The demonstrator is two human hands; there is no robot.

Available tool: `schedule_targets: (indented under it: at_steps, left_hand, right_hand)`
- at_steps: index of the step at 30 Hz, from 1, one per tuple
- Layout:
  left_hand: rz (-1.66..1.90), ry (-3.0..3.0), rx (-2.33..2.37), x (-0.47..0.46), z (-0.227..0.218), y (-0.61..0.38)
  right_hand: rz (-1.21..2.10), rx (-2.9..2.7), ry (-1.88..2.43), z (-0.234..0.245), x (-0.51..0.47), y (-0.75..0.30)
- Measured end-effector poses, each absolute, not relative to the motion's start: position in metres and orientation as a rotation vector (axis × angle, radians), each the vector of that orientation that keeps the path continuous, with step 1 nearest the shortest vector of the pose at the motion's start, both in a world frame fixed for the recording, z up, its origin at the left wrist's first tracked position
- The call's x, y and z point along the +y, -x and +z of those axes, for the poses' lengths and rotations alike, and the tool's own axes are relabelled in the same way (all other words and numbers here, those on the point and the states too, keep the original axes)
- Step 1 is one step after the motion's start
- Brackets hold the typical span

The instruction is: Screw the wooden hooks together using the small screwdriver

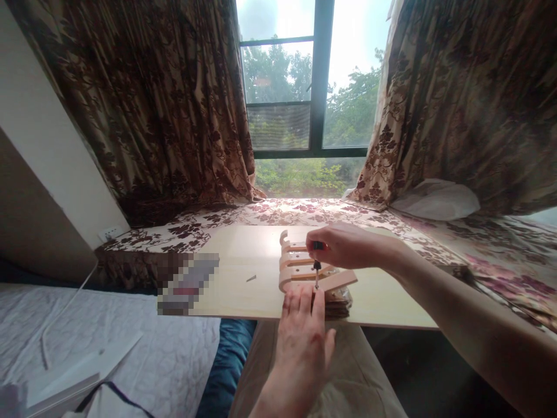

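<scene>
My right hand point(342, 244) is closed around the dark handle of a screwdriver point(317, 277), whose shaft points straight down. Its tip meets the nearest slat of a pale wooden hook rack point(300, 270), which has several slats with curled ends and drilled holes. Stretched out over that same slat, the fingers of my left hand point(302, 325) press on it, with the screwdriver's tip beside the fingertips. Under the rack's near right side sits a plastic-wrapped bundle point(340, 306). A loose wooden strip point(337, 283) slants across there. To the left lie small screws point(251, 278).
All this rests on a pale board point(243, 249) over my lap. A blurred-out item point(189, 284) covers its left end. Behind are a flower-patterned window seat point(300, 210), curtains and a white bag point(437, 199). A quilted bed point(130, 331) is at left.
</scene>
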State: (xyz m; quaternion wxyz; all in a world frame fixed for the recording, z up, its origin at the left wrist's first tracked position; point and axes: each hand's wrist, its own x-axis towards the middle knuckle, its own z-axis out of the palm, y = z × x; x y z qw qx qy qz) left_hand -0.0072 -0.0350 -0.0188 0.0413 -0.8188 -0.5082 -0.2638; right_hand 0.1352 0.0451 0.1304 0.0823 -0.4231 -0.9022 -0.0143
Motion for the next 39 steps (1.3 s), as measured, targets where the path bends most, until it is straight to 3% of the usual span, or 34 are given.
schedule_targets:
  at_steps: [8, 18, 24, 32, 39]
  left_hand:
    - [-0.770, 2.516, -1.580, -0.0338, -0.0181, 0.0069]
    - [-0.849, 2.490, -1.532, -0.0350, -0.0206, 0.0063]
    - [-0.791, 2.520, -1.567, -0.0350, -0.0176, 0.0066]
    - [-0.767, 2.532, -1.575, -0.0358, -0.0149, 0.0064]
    - [-0.752, 2.531, -1.604, -0.0348, -0.0145, 0.0055]
  right_hand:
    - [-0.137, -2.669, 1.407, 0.1272, 0.0484, -0.1308]
    - [-0.024, -2.703, 1.251, 0.1299, 0.0453, -0.1326]
    - [-0.214, -2.663, 1.433, 0.1274, 0.0465, -0.1280]
    - [0.040, -2.728, 1.188, 0.1316, 0.0461, -0.1369]
    - [-0.155, -2.687, 1.405, 0.1270, 0.0462, -0.1299]
